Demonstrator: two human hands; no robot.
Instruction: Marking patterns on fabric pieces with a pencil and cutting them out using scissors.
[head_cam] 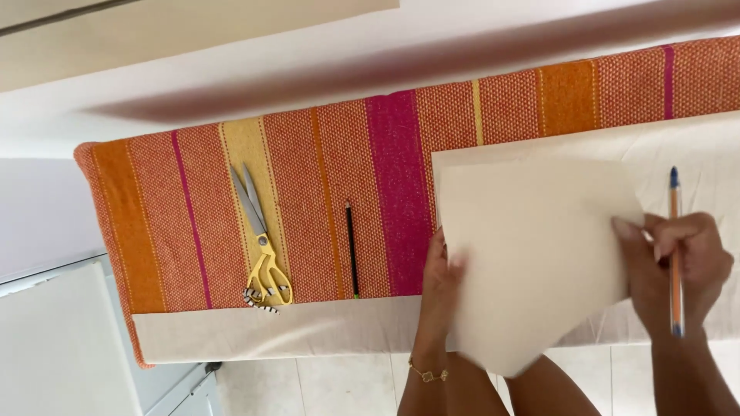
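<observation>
both hands on a cream paper sheet [532, 254], held w/ a corner pointing down over the near edge of the board. left hand [441, 281] grips its left edge, thumb on top, fingers curled under, pinching the paper. right hand [682, 270] pinches the right edge w/ thumb & forefinger, and also has a pen [675, 254] clamped upright in the same fist, blue tip above the knuckles. under the sheet lies pale fabric [678, 150] on a striped orange-pink cloth [324, 200]. well left of the left hand: a black pencil [351, 248], then further left yellow scissors [260, 246], blades shut
</observation>
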